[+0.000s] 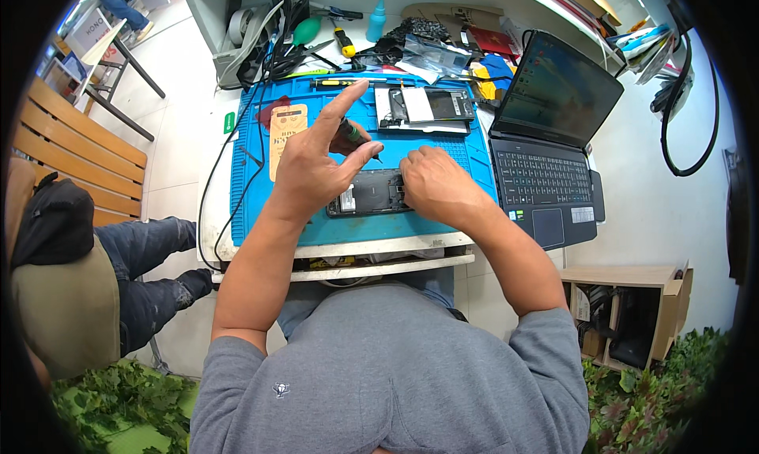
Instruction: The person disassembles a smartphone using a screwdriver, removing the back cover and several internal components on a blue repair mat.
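Observation:
On the blue work mat (316,231) lies an opened phone (371,192), its black inside facing up and a white label near its left end. My left hand (304,165) is above the phone's left part, with the index finger stretched up and the thumb held out. A dark screwdriver (350,132) is in its curled lower fingers, the thin tip pointing down toward the phone's far edge. My right hand (439,184) rests over the phone's right end, fingers curled in and pressed together. Its fingertips and anything between them are hidden.
A laptop (545,165) stands open at the right. Another opened phone (451,106) lies at the mat's back, a tan card-like piece (286,134) at its left. Tools and cables crowd the shelf behind, with a yellow screwdriver (345,43). A person (71,296) sits at the left.

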Tool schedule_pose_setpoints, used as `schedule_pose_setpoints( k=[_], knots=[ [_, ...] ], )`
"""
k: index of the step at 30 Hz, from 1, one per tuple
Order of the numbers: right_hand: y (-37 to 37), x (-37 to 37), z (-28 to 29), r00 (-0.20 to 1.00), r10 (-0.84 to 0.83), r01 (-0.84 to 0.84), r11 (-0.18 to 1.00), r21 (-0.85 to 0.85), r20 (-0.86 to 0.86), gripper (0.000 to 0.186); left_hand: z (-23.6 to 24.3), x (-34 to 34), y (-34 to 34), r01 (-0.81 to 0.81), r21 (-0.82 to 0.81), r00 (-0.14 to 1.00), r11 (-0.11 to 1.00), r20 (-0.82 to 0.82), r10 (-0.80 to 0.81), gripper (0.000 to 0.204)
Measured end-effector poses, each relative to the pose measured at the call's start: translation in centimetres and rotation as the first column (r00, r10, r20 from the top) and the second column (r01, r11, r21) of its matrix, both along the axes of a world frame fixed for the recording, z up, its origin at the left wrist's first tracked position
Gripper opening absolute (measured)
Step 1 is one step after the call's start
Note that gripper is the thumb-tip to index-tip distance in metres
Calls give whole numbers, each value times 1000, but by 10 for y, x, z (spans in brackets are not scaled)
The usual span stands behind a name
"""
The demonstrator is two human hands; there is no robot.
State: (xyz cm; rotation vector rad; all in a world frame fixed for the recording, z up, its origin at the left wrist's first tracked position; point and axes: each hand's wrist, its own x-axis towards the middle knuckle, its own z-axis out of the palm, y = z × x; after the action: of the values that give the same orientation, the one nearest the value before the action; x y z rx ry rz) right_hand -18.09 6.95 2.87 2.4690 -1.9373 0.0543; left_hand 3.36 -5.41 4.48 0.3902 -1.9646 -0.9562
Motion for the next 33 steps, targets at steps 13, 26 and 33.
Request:
schedule_pose_setpoints(
  k=[13,26,33],
  knots=[
    [-27,-23,26,981,-116,70,959,274,154,16,-3,1,-4,-12,45,1000,999,17,11,89],
    [-137,-34,51,969,-182,146,967,209,166,28,-6,4,-15,-102,-19,994,995,27,103,87],
    [-124,-44,48,926,-145,146,989,26,349,21,-4,0,-12,-79,26,997,996,17,79,87]
  ],
)
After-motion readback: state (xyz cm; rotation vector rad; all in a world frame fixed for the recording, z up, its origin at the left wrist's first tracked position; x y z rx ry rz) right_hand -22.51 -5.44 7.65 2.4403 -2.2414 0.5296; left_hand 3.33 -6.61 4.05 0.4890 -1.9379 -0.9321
